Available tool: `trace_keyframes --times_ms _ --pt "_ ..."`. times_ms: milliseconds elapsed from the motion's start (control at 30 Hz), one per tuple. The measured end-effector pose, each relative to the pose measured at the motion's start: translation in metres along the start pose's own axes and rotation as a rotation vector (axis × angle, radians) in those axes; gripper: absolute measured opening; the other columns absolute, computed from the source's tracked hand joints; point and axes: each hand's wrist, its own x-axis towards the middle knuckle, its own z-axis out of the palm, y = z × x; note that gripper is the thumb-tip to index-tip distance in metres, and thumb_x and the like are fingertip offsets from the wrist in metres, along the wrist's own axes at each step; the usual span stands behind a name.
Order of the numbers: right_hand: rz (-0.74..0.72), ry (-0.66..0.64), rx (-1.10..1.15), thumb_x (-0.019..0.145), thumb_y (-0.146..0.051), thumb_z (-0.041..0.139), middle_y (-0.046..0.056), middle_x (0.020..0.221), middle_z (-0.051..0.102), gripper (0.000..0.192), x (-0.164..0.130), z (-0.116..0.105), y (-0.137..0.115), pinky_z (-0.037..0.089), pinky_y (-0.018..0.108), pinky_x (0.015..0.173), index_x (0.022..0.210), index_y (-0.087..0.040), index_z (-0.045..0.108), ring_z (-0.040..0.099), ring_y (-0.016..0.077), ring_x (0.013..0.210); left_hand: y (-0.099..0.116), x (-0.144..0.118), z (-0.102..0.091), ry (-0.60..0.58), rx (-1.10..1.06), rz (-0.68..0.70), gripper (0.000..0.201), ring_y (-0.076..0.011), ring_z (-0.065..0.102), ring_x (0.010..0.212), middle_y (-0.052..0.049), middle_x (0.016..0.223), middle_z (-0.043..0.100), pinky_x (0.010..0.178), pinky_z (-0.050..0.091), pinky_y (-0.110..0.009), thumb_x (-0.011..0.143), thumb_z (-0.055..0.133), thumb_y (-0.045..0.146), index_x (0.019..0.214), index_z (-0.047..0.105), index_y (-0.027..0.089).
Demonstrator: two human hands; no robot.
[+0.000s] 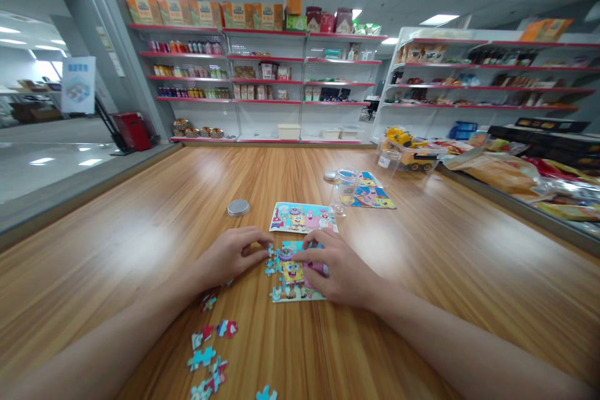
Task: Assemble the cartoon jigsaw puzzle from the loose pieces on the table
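Observation:
A partly assembled cartoon jigsaw puzzle (293, 274) lies on the wooden table, its left side ragged. At its upper left edge, my left hand (238, 253) pinches a small blue puzzle piece (270, 250) between thumb and fingertips. My right hand (338, 267) rests over the puzzle's right part with fingers apart, touching its surface and hiding some of it. Just behind the puzzle is a printed picture sheet (304, 217) with similar cartoon figures. Loose puzzle pieces (202, 357) are scattered near my left forearm, and one lone piece (266, 393) lies at the bottom of the view.
A round metal lid (238, 207) lies beyond my left hand. To the right of the sheet stands a clear jar (345, 187), near another colourful puzzle picture (375, 197). Farther back are a clear bin with a yellow toy truck (415, 159), packaged goods and stocked shelves (265, 81).

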Motion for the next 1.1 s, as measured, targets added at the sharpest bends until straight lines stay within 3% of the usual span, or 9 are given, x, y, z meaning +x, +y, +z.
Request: trace_keyframes --times_ms 133,333,433,533,867,1100 --pt "-0.003 0.001 0.013 0.081 -0.017 0.060 0.007 0.100 0.057 0.027 -0.0003 -0.0003 -0.0005 0.042 0.039 0.088 0.103 -0.025 0.073 0.052 0.0215 0.096 0.0005 0.0001 -0.0009 -0.013 -0.015 0.015 0.018 -0.0109 0.053 0.067 -0.001 0.081 0.063 0.065 0.041 -0.022 0.092 0.055 0.028 0.103 0.065 0.018" --pt "-0.005 0.016 0.014 0.080 -0.017 0.061 0.007 0.101 0.057 0.026 -0.0002 0.0012 0.0012 0.042 0.039 0.087 0.102 -0.025 0.073 0.052 0.0212 0.096 0.0012 -0.0004 -0.0015 -0.059 -0.086 0.142 0.016 -0.0136 0.059 0.083 -0.005 0.095 0.063 0.074 0.046 -0.024 0.093 0.053 0.023 0.095 0.069 0.018" --pt "0.002 0.014 0.007 0.080 -0.017 0.062 0.007 0.101 0.058 0.026 0.0001 0.0014 0.0020 0.042 0.040 0.088 0.102 -0.025 0.073 0.052 0.0216 0.096 0.0042 -0.0010 -0.0037 -0.060 -0.077 0.130 0.018 -0.0117 0.057 0.076 -0.006 0.102 0.060 0.069 0.045 -0.024 0.091 0.052 0.017 0.099 0.067 0.019" --pt "0.004 0.003 0.007 0.080 -0.017 0.062 0.007 0.100 0.058 0.025 0.0006 0.0009 0.0021 0.042 0.039 0.088 0.102 -0.024 0.073 0.052 0.0216 0.096 0.0058 -0.0020 -0.0063 -0.050 -0.083 0.118 0.032 -0.0121 0.055 0.078 -0.007 0.108 0.057 0.066 0.044 -0.023 0.088 0.046 0.008 0.113 0.062 0.021" --pt "0.001 0.010 0.008 0.080 -0.016 0.062 0.007 0.101 0.057 0.027 -0.0010 0.0033 0.0028 0.042 0.039 0.088 0.102 -0.025 0.073 0.052 0.0214 0.097 0.0017 -0.0039 -0.0067 -0.062 -0.056 0.126 0.033 -0.0103 0.054 0.074 -0.007 0.109 0.054 0.069 0.047 -0.023 0.085 0.045 0.006 0.098 0.070 0.021" --pt "0.003 0.008 0.002 0.080 -0.016 0.061 0.006 0.101 0.058 0.028 -0.0009 0.0025 0.0033 0.042 0.039 0.087 0.103 -0.027 0.073 0.052 0.0215 0.096 0.0051 -0.0020 -0.0074 -0.058 -0.077 0.096 0.042 -0.0080 0.047 0.063 -0.005 0.108 0.054 0.062 0.042 -0.022 0.082 0.043 0.002 0.113 0.063 0.023"
